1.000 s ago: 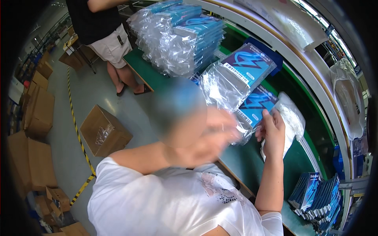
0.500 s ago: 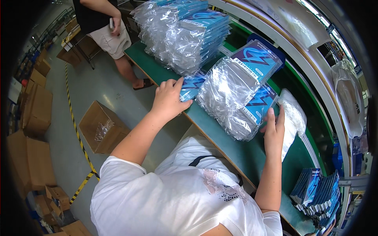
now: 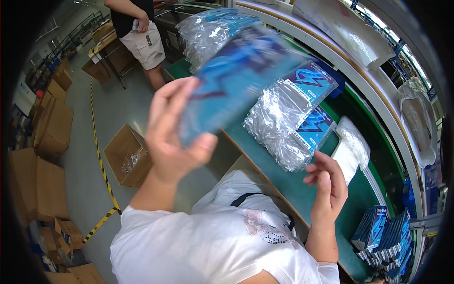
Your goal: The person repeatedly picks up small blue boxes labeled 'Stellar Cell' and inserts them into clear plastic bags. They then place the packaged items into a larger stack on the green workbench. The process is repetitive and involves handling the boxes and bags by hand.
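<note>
Raised above the bench edge, my left hand (image 3: 170,132) grips a flat blue package (image 3: 231,83) with a dark zigzag mark, thumb on its lower side; motion blurs it. My right hand (image 3: 328,187) hovers at the near side of a pile of blue packages in clear plastic bags (image 3: 279,123). Its fingers are loosely bent and apart, with nothing in them. Two bagged packages with printed fronts show on top of that pile, overlapping. Partly behind the held package stands another stack of bagged blue packages (image 3: 208,40).
A green bench (image 3: 248,146) runs diagonally under the piles. Beside the bagged pile lies a white plastic-wrapped bundle (image 3: 352,144). Rows of unbagged blue packages (image 3: 383,241) stand lower right. An open carton (image 3: 125,156) sits on the floor at left. A person (image 3: 144,45) stands beyond the bench.
My left hand has lifted the blue package off the bench beside the pile and brought it up closer to view. My right hand has drawn back slightly toward me, its fingers more bent.
</note>
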`<state>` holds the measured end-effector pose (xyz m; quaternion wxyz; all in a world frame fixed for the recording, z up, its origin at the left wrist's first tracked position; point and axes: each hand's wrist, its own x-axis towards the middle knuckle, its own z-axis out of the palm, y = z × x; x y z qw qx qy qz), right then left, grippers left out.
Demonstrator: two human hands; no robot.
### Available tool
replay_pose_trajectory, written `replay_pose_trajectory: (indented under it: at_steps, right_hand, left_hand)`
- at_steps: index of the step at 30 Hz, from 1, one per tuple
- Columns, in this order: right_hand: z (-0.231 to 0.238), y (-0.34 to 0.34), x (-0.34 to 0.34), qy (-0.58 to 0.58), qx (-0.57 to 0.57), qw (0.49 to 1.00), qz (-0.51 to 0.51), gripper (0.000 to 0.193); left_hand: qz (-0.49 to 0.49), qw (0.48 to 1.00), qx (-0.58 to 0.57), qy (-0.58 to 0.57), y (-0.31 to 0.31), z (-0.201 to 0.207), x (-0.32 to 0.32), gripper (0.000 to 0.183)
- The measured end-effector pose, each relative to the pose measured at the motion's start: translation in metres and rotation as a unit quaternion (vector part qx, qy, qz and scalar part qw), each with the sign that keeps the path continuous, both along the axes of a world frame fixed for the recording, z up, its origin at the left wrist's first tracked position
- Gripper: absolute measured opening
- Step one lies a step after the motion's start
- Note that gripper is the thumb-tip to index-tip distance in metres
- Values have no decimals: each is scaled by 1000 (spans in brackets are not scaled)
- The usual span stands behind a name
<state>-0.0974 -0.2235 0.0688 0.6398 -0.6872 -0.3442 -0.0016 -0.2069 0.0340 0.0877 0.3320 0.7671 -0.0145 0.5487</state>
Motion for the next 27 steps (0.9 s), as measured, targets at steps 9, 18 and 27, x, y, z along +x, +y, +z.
replay_pose_trajectory:
  at_steps: [9, 18, 27]
  right_hand:
    - [23, 1, -1, 149, 192, 964, -105, 33]
    - [-9, -19, 83, 302, 104, 944, -77, 37]
    - [-9, 26, 94, 70, -401, 883, -233, 62]
  left_hand:
    - [-244, 948, 195, 54, -94, 9, 81, 79]
    - [-151, 971, -164, 91, -13, -15, 126, 47]
    - [-303, 777, -512, 205, 3, -85, 150, 62]
